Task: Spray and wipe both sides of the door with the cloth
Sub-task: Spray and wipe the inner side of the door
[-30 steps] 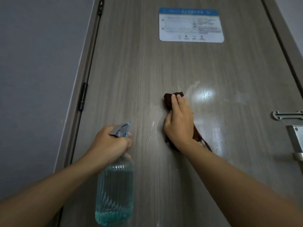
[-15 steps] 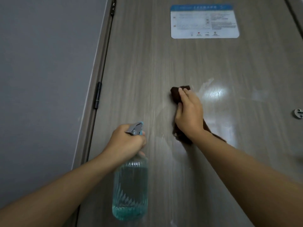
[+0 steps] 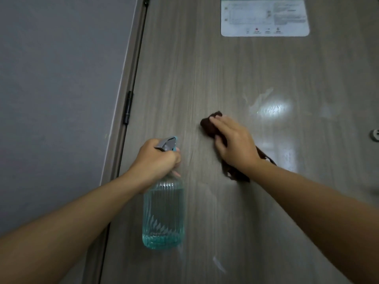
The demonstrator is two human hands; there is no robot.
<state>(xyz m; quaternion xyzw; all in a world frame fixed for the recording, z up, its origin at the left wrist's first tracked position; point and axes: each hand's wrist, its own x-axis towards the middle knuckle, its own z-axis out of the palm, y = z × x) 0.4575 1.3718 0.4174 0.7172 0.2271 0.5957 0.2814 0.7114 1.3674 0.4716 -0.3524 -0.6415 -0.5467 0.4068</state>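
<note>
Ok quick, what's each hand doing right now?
Left hand: grips the spray bottle.
Right hand: presses the brown cloth on the door.

Plain grey wall point(image 3: 57, 95) at left (dimly lit), meeting what seems a door frame point(image 3: 127, 83).
</note>
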